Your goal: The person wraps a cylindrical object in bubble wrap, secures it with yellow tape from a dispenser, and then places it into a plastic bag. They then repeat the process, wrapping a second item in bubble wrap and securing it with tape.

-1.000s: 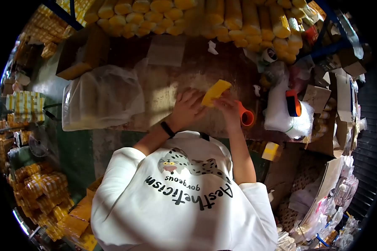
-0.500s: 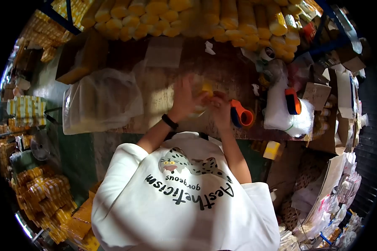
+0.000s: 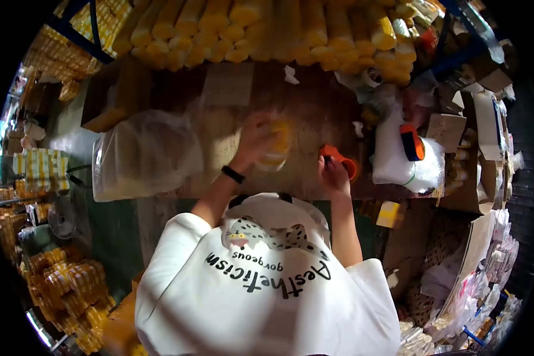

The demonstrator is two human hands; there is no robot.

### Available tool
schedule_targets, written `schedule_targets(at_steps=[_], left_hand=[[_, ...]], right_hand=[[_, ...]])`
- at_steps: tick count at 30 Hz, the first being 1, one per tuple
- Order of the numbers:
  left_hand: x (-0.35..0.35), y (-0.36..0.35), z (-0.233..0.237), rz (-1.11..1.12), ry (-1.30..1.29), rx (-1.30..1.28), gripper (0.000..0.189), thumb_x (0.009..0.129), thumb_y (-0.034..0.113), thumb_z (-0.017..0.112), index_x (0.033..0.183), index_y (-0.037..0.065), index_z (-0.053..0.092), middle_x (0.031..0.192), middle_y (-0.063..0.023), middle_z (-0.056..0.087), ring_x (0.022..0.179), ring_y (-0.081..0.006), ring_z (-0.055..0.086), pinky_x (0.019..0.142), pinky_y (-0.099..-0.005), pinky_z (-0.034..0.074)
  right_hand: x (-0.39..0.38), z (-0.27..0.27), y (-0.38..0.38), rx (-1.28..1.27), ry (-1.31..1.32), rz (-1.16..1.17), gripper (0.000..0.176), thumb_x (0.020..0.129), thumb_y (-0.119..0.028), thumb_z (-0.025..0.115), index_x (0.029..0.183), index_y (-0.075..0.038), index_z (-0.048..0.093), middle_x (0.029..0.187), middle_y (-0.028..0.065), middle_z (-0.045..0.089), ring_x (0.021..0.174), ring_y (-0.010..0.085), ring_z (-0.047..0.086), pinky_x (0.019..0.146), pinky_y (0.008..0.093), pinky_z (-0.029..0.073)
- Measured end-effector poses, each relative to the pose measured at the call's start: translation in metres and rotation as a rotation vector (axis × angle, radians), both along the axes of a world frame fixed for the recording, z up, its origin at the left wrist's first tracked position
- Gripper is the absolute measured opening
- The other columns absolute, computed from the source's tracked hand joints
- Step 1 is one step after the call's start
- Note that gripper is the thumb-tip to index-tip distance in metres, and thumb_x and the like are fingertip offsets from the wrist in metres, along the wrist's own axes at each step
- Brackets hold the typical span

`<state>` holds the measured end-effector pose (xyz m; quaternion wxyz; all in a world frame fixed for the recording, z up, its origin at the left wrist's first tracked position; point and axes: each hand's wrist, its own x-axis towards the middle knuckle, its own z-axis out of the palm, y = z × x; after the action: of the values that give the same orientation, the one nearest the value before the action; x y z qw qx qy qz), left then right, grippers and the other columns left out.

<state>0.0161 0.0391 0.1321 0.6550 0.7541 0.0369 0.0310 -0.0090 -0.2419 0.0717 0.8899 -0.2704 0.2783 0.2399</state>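
Near the middle of the wooden table (image 3: 302,113), my left hand (image 3: 256,137), with a black band on the wrist, is closed around a yellow-and-whitish bundle (image 3: 277,153). Motion blurs the fingers and the bundle, so its exact kind does not show. To the right, my right hand (image 3: 336,177) is wrapped on the near side of an orange tape dispenser (image 3: 345,163), partly covering it.
A second orange and dark-blue tape dispenser (image 3: 412,142) lies on a white bubble-wrap roll (image 3: 391,166) at right. A clear plastic bag (image 3: 145,157) and a cardboard box (image 3: 114,92) stand at left. Yellow-ended rolls (image 3: 231,29) are stacked along the back.
My hands were together at the yellow piece; now they are apart. My right hand has moved right and down onto the orange tape dispenser, while the left stays with the bundle.
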Motion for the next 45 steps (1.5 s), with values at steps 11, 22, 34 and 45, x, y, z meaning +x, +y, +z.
schedule_targets(at_steps=[11,22,34,45], left_hand=[[-0.017,-0.009,0.010,-0.075,-0.041,0.019,0.085,0.066,0.034,0.083,0.128,0.000,0.037,0.114,-0.0128,0.052,0.107,-0.0225,0.052,0.094,-0.0347,0.042],[-0.021,-0.011,-0.019,0.019,-0.049,0.124,0.089,0.065,0.042,0.082,0.128,0.000,0.035,0.108,-0.0139,0.054,0.099,-0.0246,0.055,0.088,-0.0351,0.045],[-0.035,-0.015,0.039,-0.118,-0.855,1.185,0.053,0.081,0.040,0.067,0.123,0.012,0.053,0.127,-0.0097,0.049,0.119,-0.0266,0.047,0.108,-0.0460,0.029],[-0.065,-0.046,0.051,-0.442,-0.917,1.348,0.054,0.084,0.044,0.060,0.126,0.011,0.051,0.130,-0.0095,0.047,0.124,-0.0248,0.042,0.109,-0.0556,0.022]], right_hand=[[0.084,0.119,0.094,-0.670,-0.540,0.875,0.035,0.085,-0.035,0.065,0.108,-0.009,0.066,0.105,0.0017,0.062,0.097,0.0119,0.055,0.083,0.0275,0.045],[0.094,0.099,0.092,-1.044,-1.066,0.669,0.020,0.087,-0.018,0.062,0.098,-0.001,0.066,0.087,0.0063,0.066,0.082,0.0122,0.059,0.076,0.0268,0.046],[0.048,-0.096,0.055,-0.741,-0.553,0.641,0.018,0.079,-0.016,0.066,0.088,-0.002,0.058,0.081,0.0066,0.060,0.076,0.0165,0.058,0.063,0.0283,0.045],[0.025,-0.063,-0.033,-2.193,-0.408,0.791,0.058,0.081,-0.034,0.069,0.121,0.000,0.045,0.124,0.0190,0.050,0.116,0.0328,0.048,0.091,0.0467,0.043]])
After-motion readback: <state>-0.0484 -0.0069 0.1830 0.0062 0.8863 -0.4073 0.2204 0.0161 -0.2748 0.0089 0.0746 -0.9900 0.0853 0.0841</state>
